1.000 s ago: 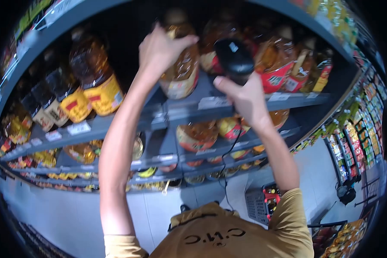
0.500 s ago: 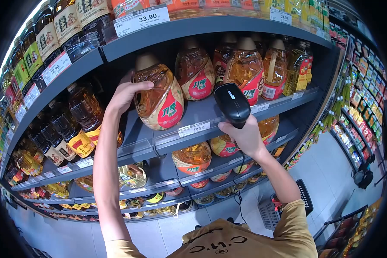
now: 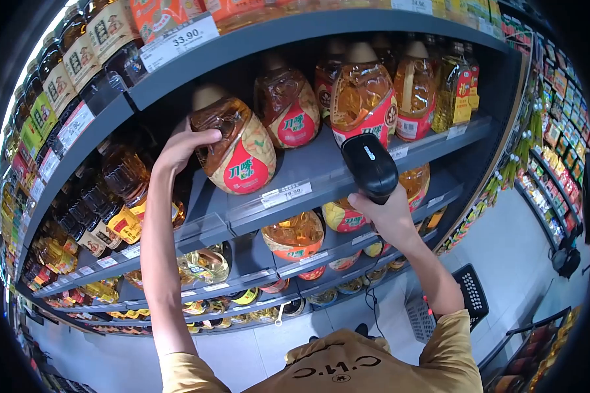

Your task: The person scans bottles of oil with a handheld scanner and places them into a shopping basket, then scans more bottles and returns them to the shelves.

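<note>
Gripped from its left side, the cooking-oil jug (image 3: pixel 234 147) stands tilted near the front edge of a grey metal shelf (image 3: pixel 321 173), the left hand (image 3: pixel 183 147) curled around its shoulder with the thumb across the front. Its body is clear, rounded plastic full of amber oil, capped in tan, with a red and cream label bearing green characters. The right hand (image 3: pixel 390 213) is closed around the grip of a black barcode scanner (image 3: pixel 370 167), a smooth matte plastic head with a small white mark on top, held just in front of the shelf edge to the right of the jug and apart from it. A thin dark cable (image 3: pixel 372 298) hangs down from the scanner.

Clear plastic strips along the shelf lips carry white price tags; one below the jug (image 3: pixel 286 194) reads 79.90 and one on the shelf above (image 3: pixel 179 41) reads 33.90. More amber oil jugs with red labels (image 3: pixel 363 105) stand in a row to the right on the same shelf, and squat ones fill the shelves beneath. Dark-liquid bottles with yellow labels (image 3: pixel 121 196) crowd the bay to the left.

Pale, smooth floor tiles (image 3: pixel 511 262) run down the aisle. A black plastic shopping basket (image 3: pixel 468 295) with a mesh wall sits on the floor by the right forearm; its contents cannot be made out. Packets hang on racks (image 3: pixel 557 150) across the aisle.
</note>
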Tool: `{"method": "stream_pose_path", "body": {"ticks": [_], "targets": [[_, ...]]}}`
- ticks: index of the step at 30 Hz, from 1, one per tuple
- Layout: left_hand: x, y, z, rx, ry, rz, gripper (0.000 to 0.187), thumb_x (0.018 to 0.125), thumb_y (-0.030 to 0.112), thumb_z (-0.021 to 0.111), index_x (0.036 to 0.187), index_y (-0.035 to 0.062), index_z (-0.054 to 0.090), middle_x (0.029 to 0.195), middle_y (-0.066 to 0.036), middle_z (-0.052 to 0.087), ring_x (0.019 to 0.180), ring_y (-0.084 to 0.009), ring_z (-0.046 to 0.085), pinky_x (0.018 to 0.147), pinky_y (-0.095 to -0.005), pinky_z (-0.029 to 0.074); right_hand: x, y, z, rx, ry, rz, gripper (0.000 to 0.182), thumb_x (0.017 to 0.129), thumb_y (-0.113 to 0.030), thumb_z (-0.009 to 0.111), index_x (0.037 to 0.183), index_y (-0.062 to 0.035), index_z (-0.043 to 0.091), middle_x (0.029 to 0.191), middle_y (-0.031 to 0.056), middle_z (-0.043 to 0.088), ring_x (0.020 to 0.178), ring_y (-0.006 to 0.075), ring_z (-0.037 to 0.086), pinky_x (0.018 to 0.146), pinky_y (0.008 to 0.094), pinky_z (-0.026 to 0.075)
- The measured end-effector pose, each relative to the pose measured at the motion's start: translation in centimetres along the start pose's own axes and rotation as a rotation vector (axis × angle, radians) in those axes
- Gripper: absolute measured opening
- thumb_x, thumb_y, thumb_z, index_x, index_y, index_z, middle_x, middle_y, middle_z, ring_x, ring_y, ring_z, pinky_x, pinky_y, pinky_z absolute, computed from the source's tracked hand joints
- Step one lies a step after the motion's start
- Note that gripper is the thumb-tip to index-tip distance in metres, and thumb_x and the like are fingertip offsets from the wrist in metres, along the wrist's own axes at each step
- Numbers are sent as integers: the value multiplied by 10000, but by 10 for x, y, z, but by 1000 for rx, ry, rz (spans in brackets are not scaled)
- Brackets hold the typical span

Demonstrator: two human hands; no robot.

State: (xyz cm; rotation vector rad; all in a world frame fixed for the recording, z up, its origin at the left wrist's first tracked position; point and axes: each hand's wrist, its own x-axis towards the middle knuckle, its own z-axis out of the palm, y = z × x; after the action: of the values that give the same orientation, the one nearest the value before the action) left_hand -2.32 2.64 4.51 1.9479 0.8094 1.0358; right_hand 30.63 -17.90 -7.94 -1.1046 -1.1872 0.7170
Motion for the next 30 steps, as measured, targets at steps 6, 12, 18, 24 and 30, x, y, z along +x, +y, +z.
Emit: {"method": "stream_pose_path", "body": {"ticks": [6, 12, 18, 24, 30], "targets": [[2, -10, -2, -37, 66, -77, 642, 807, 193, 805, 1337, 2, 496, 1180, -91, 654, 1037, -142, 621, 893, -306, 491, -2, 7, -4, -10, -58, 123, 299, 834, -80, 774, 1075, 1, 617, 916, 16, 655, 843, 91, 589, 796, 297, 500], [7, 0, 19, -13, 107, -52, 636, 764, 210, 842, 1289, -12, 559, 1136, -92, 673, 1005, -160, 635, 882, -307, 490, -6, 4, 13, 56, -128, 138, 239, 839, -108, 763, 993, -7, 611, 804, 1, 622, 715, 66, 562, 659, 257, 464], [16, 17, 51, -46, 57, -185, 549, 774, 215, 835, 1220, -35, 633, 1142, -107, 687, 1003, -168, 635, 938, -323, 472, -16, 19, 15, 114, -146, 88, 265, 839, -121, 755, 1030, -9, 609, 866, 6, 624, 769, 79, 564, 697, 266, 464], [31, 25, 86, -109, 36, -152, 539, 777, 215, 830, 1218, -29, 637, 1126, -111, 694, 1000, -169, 642, 932, -325, 483, -25, 33, 8, 148, -99, 39, 196, 854, -124, 755, 948, -36, 607, 719, -26, 574, 567, 44, 522, 510, 214, 425], [43, 30, 109, -82, 35, -125, 513, 781, 202, 826, 1199, -31, 641, 1127, -112, 695, 987, -171, 650, 921, -321, 489, -30, 37, -9, 154, -114, 102, 413, 842, -165, 773, 1169, -4, 578, 1042, 45, 629, 953, 127, 580, 866, 305, 481]]}}
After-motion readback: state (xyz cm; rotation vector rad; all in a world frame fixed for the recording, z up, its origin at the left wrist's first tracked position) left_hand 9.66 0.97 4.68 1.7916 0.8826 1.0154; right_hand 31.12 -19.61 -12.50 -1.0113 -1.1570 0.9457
